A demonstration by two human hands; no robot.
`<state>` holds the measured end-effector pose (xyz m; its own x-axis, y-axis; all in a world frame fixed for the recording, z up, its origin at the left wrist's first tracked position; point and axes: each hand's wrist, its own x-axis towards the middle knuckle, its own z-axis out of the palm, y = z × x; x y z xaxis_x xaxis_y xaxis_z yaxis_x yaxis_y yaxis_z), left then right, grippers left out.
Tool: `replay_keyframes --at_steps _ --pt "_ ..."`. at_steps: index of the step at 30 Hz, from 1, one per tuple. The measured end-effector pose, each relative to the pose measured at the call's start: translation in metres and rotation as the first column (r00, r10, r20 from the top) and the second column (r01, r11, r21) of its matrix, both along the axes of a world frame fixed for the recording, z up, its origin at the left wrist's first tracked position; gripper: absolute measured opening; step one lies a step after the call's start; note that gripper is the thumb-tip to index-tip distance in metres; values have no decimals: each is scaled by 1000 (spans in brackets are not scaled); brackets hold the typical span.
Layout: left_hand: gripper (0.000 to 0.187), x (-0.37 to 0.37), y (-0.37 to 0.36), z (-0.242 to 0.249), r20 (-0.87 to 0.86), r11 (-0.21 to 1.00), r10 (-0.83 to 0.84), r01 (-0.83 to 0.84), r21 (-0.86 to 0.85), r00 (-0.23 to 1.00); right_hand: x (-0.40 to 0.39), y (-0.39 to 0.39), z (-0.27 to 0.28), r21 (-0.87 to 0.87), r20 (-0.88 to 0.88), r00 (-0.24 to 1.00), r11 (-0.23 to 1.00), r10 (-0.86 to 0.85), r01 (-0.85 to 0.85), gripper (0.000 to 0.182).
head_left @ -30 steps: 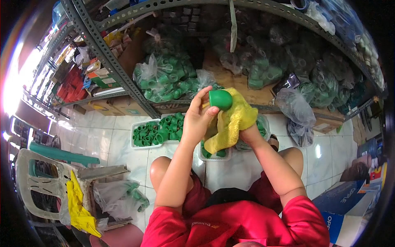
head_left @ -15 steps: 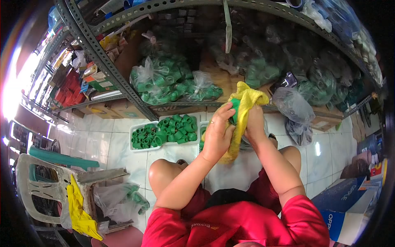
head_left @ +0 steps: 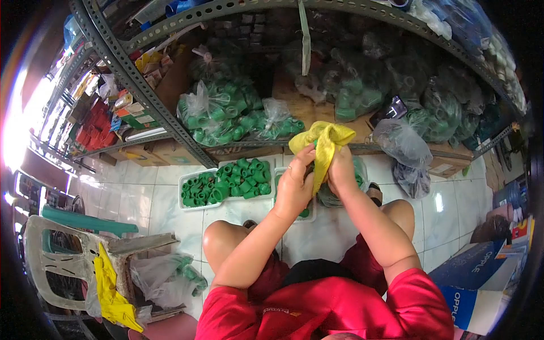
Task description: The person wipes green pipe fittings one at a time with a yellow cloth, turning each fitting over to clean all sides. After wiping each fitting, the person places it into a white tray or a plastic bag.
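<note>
A yellow cloth (head_left: 322, 141) is bunched between both my hands, raised in front of the shelf. My left hand (head_left: 294, 184) grips the cloth from the left, and my right hand (head_left: 341, 170) grips it from the right. The green pipe fitting seen earlier is now wrapped inside the cloth and hidden. Below my hands a white tray (head_left: 190, 175) of several green pipe fittings (head_left: 238, 181) lies on the tiled floor.
A metal shelf (head_left: 141, 79) holds clear bags of green fittings (head_left: 221, 113). Another plastic bag (head_left: 405, 150) sits at the right. A plastic chair (head_left: 54, 249) with a yellow rag (head_left: 110, 289) stands at the left. A blue cardboard box (head_left: 479, 277) is at the right.
The green fitting, held bare in my left hand a second ago, has been covered by the yellow cloth. Both hands have closed together around it.
</note>
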<state>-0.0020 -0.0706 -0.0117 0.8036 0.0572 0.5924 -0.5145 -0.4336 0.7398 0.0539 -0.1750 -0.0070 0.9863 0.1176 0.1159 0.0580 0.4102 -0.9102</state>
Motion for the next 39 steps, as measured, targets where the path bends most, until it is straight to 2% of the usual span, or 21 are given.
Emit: replay_keyframes --at_steps 2,8,9,10,12,16,17,20,22,25,27,28,29,30,31,32,33,34,35,38,39 --pt "41 -2 -1 5 -6 1000 8 -8 30 1000 5 -6 3 192 -139 985 979 98 -70 20" --pt "44 -6 -3 13 4 989 -132 132 -63 991 12 -22 14 199 -80 991 976 110 -92 17" --pt "47 -8 -8 14 -5 879 -281 255 -402 960 10 -23 14 207 -105 990 976 90 -67 18" --pt "51 -9 -11 16 38 647 -418 326 -690 908 9 -23 13 215 -129 989 976 70 -42 19" --pt "53 -10 -11 19 3 622 -446 313 -718 895 6 -26 5 252 -126 982 962 143 -108 21" --pt "49 -6 -10 20 -176 831 -106 -10 -556 979 -5 -18 -1 416 -31 963 879 268 -231 35" --pt "47 -2 -5 12 -192 883 14 -102 -458 981 -6 -16 -5 390 -51 946 878 321 -277 39" --pt "45 -7 -3 15 -250 941 113 -184 -283 962 -13 -11 4 183 24 926 909 377 -375 41" --pt "44 -9 -10 19 -224 922 112 -185 -341 968 -9 -11 1 -131 90 983 981 157 -145 39" --pt "41 -11 -16 17 -339 805 -75 -144 -576 938 -6 -13 -1 -231 201 976 972 87 -39 30" --pt "41 -9 -15 11 -321 823 -94 -107 -557 942 0 -17 -6 -442 533 845 842 -30 309 25" --pt "41 -8 -15 9 -303 841 -117 -68 -536 946 1 -16 -4 -443 533 846 841 -31 310 25" --pt "43 -9 -13 8 -327 909 -41 -101 -405 944 3 -17 1 -351 399 915 911 -62 215 23" --pt "43 -10 -13 13 -326 908 -43 -99 -407 944 5 -16 6 -237 255 964 963 -68 131 21" --pt "44 -11 -12 19 -278 940 15 -108 -323 960 9 -21 4 46 55 996 996 70 -72 26" --pt "45 -12 -11 22 -225 964 70 -123 -234 972 13 -25 1 47 56 996 996 71 -74 26" --pt "45 -9 -6 21 -225 965 71 -125 -233 972 16 -28 0 247 -35 976 948 217 -202 29" --pt "46 -4 0 18 -90 985 85 -98 -145 992 19 -29 -1 444 -94 924 846 371 -294 32" --pt "47 0 5 17 48 995 85 -82 -53 995 20 -28 -1 422 -118 923 860 367 -287 38" --pt "48 4 18 21 157 989 64 -83 118 985 4 -29 26 342 77 920 857 384 -386 41" --pt "49 4 19 23 161 994 61 -74 77 985 5 -33 22 416 38 888 800 459 -432 44"
